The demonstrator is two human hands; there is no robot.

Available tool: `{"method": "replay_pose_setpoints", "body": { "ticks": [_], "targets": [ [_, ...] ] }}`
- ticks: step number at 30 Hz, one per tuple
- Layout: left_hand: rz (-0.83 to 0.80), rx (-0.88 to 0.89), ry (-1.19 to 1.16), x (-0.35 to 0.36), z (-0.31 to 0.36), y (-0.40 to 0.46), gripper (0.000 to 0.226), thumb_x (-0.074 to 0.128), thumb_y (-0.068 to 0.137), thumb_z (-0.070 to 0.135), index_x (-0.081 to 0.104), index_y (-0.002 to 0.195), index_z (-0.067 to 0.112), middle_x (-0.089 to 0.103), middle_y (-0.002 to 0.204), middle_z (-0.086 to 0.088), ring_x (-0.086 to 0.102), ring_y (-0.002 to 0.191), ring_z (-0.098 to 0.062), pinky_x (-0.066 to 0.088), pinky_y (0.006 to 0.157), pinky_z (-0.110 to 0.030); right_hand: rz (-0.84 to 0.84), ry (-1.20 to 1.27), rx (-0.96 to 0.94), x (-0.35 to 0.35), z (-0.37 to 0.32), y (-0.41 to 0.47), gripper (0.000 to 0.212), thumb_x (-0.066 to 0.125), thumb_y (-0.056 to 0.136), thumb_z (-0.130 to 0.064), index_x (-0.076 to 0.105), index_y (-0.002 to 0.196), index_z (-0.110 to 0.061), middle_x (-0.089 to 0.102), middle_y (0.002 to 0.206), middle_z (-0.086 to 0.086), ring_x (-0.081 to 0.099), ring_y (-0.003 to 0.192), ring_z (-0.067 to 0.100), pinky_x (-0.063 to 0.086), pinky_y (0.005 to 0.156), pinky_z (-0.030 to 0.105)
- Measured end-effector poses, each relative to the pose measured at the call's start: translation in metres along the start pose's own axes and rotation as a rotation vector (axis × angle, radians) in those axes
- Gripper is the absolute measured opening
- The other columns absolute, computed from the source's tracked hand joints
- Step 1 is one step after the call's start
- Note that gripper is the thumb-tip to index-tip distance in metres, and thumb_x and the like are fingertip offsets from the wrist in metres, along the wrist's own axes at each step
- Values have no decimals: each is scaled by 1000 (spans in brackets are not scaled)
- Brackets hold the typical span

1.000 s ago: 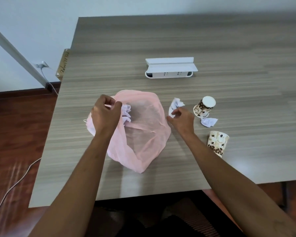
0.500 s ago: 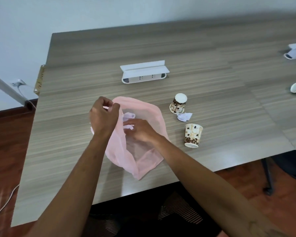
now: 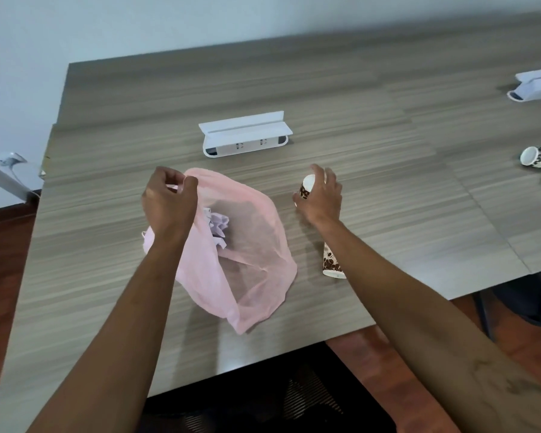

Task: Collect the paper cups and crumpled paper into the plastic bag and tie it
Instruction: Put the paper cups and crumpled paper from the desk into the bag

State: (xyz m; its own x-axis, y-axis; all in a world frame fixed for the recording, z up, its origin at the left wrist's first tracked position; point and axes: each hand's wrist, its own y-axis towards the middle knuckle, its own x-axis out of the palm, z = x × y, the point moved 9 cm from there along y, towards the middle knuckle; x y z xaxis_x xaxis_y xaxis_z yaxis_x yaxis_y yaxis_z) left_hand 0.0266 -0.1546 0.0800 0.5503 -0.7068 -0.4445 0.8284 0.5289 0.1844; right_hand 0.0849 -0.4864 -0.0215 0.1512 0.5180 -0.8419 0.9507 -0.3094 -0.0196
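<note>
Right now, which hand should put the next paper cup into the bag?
The right hand: it is already closing around the upside-down paper cup, while the left hand pinches the pink plastic bag open.

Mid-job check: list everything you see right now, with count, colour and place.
plastic bag: 1, pink, table centre, mouth held open.
crumpled paper: white, inside the bag; count unclear.
paper cups: 4 in view, white with brown print; one under the right hand, one near the right forearm, two at the far right edge.
socket boxes: 2, white; one behind the bag, one far right.
table: 1, grey wood-grain.
left hand: pinching the bag rim.
right hand: around the cup.
</note>
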Motion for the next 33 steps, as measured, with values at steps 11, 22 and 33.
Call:
{"method": "replay_pose_setpoints", "body": {
  "ticks": [11, 22, 33],
  "targets": [
    [-59, 30, -9, 13, 6, 14, 3, 59, 77, 19, 56, 76, 20, 56, 69, 14, 49, 56, -2, 42, 63, -23, -29, 197, 124, 17, 31, 36, 55, 72, 82, -15, 54, 134, -19, 50, 132, 12, 51, 120, 28, 37, 92, 26],
    [-202, 55, 42, -13, -6, 12, 8, 68, 79, 16, 62, 78, 21, 62, 75, 13, 50, 48, 0, 44, 60, -25, 168, 618, -3, -43, -18, -55, 40, 77, 72, -34, 60, 106, -23, 64, 106, -2, 62, 89, 11, 51, 81, 24],
    [-230, 99, 158, -17, 3, -22, 8, 70, 76, 17, 62, 76, 19, 63, 75, 15, 58, 60, -11, 41, 61, -25, -369, 632, 201, 56, -60, -141, 48, 71, 55, -55, 60, 95, -29, 71, 91, -7, 72, 77, 17, 61, 73, 42]
  ]
}}
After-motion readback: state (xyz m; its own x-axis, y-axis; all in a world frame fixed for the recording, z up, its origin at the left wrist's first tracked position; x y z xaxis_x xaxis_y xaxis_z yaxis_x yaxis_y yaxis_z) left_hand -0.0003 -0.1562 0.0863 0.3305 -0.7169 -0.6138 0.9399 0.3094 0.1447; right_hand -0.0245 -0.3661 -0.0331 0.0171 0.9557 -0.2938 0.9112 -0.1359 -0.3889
